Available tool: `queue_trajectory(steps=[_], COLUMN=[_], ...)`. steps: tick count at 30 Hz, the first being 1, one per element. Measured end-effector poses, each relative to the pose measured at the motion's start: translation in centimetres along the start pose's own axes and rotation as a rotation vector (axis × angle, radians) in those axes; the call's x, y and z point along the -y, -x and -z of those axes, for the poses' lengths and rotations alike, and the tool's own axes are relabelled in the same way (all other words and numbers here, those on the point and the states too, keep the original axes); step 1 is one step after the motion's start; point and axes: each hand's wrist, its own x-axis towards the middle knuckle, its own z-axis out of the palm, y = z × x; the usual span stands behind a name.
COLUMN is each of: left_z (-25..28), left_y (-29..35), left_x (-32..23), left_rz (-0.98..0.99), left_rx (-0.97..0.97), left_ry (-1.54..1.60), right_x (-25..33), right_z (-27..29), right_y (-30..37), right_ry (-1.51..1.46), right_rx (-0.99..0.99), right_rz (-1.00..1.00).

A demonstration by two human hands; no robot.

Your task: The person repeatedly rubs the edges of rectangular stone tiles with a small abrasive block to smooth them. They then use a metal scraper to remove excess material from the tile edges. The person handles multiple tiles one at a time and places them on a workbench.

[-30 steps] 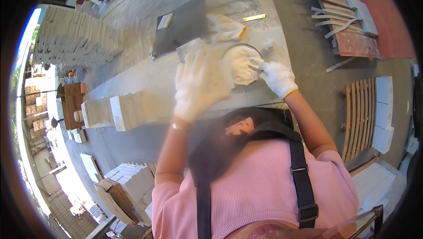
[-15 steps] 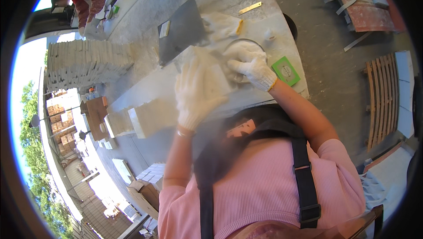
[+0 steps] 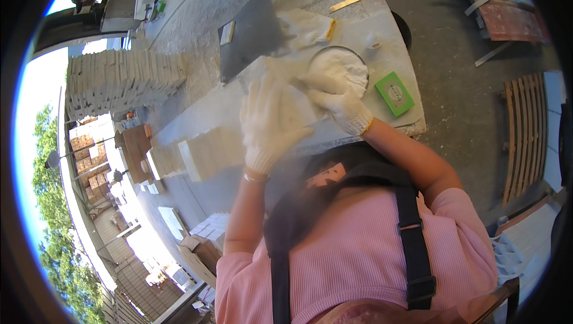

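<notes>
The work in hand appears to centre on a pale slab (image 3: pixel 301 104), lying near the table's front edge just left of a round bowl (image 3: pixel 362 57) of white paste (image 3: pixel 340 64). The left hand (image 3: pixel 262 118) lies over the slab with its fingers extended and thumb apart, seemingly steadying rather than gripping. The right hand (image 3: pixel 343 106) is curled between slab and bowl; blur hides its fingertips, so I cannot tell whether it grasps a tool. From this pose, a next move probably calls for a steady left palm and a light, level right wrist. Both hands wear white knit gloves, soft and ribbed at the cuff. The paste looks thick and lumpy inside the bowl's thin, dark rim. The slab reads as flat, straight-edged and matte, perhaps stone or ceramic. Around it, the powdery grey table (image 3: pixel 370 22) carries a smooth dark sheet (image 3: pixel 250 34) with 1 small pale strip (image 3: pixel 227 32) on top, a crumpled spare glove (image 3: pixel 307 27), a crisp green box (image 3: pixel 394 94) and a long row of thin, rough-edged panels (image 3: pixel 125 79).
</notes>
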Motion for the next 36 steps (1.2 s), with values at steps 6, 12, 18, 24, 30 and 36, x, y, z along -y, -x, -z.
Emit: queue_trajectory(steps=[6, 12, 18, 24, 30, 36], left_z=[0.3, 0.5, 0.6, 0.5, 0.5, 0.3], left_y=[-0.2, -0.3, -0.2, -0.2, -0.2, -0.1], left_x=[-0.1, -0.1, 0.3, 0.5, 0.6, 0.3], left_rz=[-0.031, -0.02, -0.074, -0.065, -0.056, -0.063], left_rx=[0.024, 0.013, 0.027, 0.004, 0.02, -0.012], left_ry=[-0.046, -0.037, -0.001, 0.014, 0.003, 0.038], right_x=[1.0, 1.0, 0.8, 1.5, -0.1, -0.7], right_z=[0.0, -1.2, -1.8, -0.8, -0.9, -1.2], right_y=[0.1, -1.8, -0.5, 0.2, -0.4, 1.1], right_ry=[-0.021, -0.076, -0.198, -0.28, -0.217, -0.091], right_rx=[0.053, -0.025, -0.074, -0.073, -0.097, -0.106], right_rz=[-0.147, 0.103, 0.045, -0.053, 0.018, 0.034])
